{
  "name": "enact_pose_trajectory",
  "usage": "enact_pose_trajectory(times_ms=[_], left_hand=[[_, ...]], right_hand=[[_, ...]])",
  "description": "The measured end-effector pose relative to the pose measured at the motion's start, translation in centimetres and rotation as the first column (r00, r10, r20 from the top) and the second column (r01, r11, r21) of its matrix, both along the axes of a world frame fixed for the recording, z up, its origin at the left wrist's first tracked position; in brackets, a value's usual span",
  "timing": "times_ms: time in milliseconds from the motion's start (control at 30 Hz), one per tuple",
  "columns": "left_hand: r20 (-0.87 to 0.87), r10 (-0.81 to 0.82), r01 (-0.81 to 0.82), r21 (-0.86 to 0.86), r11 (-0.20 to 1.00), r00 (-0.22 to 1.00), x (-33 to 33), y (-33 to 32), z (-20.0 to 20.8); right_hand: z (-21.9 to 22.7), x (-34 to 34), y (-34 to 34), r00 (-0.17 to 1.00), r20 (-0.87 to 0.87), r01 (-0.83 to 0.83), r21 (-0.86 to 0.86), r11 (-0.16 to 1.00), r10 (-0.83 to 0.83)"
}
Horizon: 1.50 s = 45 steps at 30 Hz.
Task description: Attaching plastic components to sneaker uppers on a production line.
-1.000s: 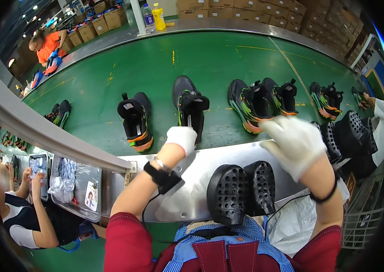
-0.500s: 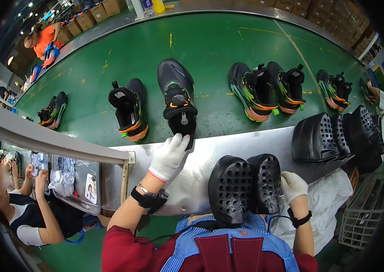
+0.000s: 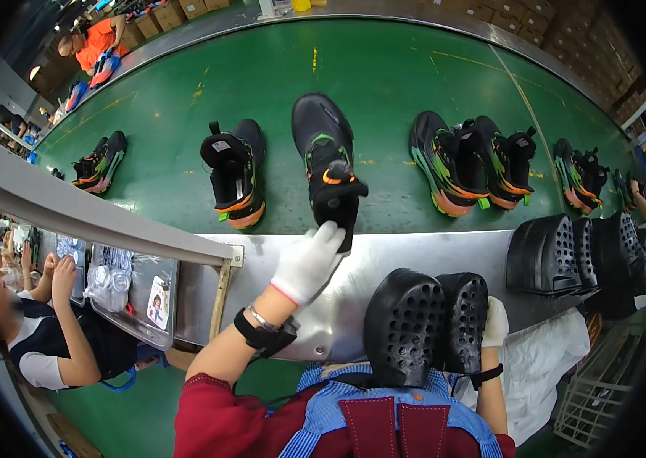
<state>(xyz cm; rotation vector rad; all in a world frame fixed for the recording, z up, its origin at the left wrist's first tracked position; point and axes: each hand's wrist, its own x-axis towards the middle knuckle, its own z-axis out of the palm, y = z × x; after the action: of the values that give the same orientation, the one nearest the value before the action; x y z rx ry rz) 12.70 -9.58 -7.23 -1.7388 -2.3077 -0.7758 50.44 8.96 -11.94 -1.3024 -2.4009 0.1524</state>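
My left hand (image 3: 307, 263), in a white glove, is closed on the heel collar of a black sneaker (image 3: 323, 130) with green and orange trim. Its toe points away from me over the green surface, and my fingers partly cover the collar. Close to my chest stand black moulded pieces full of round holes (image 3: 404, 328). Against the right side of these pieces lies my right hand (image 3: 495, 324), also gloved in white; its fingers are hidden. Just left of the held sneaker sits another one (image 3: 236, 174), its opening toward me.
A sneaker pair (image 3: 472, 164) stands right of centre on the green table (image 3: 368, 69), with more sneakers farther right and left. More black perforated pieces (image 3: 542, 256) stand on the metal ledge (image 3: 262, 294) at right. A grey rail (image 3: 94, 202) crosses the left, near a seated person (image 3: 56, 336).
My right hand has come in against the perforated pieces. My left hand keeps its grip on the sneaker, whose collar has twisted and tilted slightly. The whole view has shifted a little.
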Motion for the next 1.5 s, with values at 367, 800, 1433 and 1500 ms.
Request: enact_pose_trajectory(times_ms=[367, 800, 1433, 1500], left_hand=[[0.219, 0.109, 0.097, -0.752, 0.652, 0.97, -5.7, 6.1, 5.3], [0.51, 0.402, 0.204, -0.775, 0.598, 0.761, -9.2, 8.2, 6.5], [0.531, 0.456, 0.178, -0.768, 0.615, 0.714, -8.7, 8.3, 7.5], [0.528, 0.459, 0.186, -0.776, 0.603, 0.714, -9.0, 8.2, 7.0]], right_hand=[[1.6, -0.4, -0.6, 0.994, -0.113, -0.004, 0.0, 1.0, 0.004], [2.8, -0.8, -0.4, 0.994, -0.095, 0.057, -0.045, 0.997, -0.061], [2.6, 0.6, 0.1, 0.99, -0.138, 0.044, 0.027, 0.999, -0.04], [2.6, 0.8, 0.2, 0.993, -0.117, 0.035, 0.016, 0.999, -0.032]])
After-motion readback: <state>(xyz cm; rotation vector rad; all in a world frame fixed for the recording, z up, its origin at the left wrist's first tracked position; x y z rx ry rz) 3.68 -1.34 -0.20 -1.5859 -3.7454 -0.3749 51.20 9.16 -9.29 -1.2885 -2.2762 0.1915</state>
